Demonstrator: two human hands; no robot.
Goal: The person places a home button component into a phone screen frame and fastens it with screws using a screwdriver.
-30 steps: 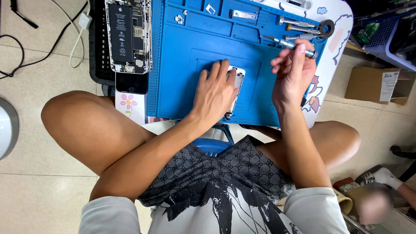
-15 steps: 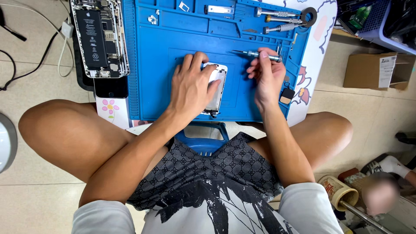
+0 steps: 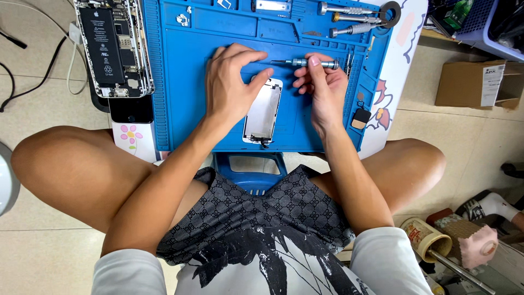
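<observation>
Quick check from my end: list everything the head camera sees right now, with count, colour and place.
repair mat: one, blue, on the low table
phone screen panel: one, silver back up, mid-mat
screwdriver: one, grey, lying level above the panel
spare screwdrivers: three, silver, mat's top right
tape roll: one, dark, beside them
opened phone: one, black battery showing, left of the mat
cardboard box: one, brown, floor at right
basket: one, lilac, top right
stool: one, blue, under the mat's near edge
left hand: pressing the panel's top
right hand: gripping the screwdriver
</observation>
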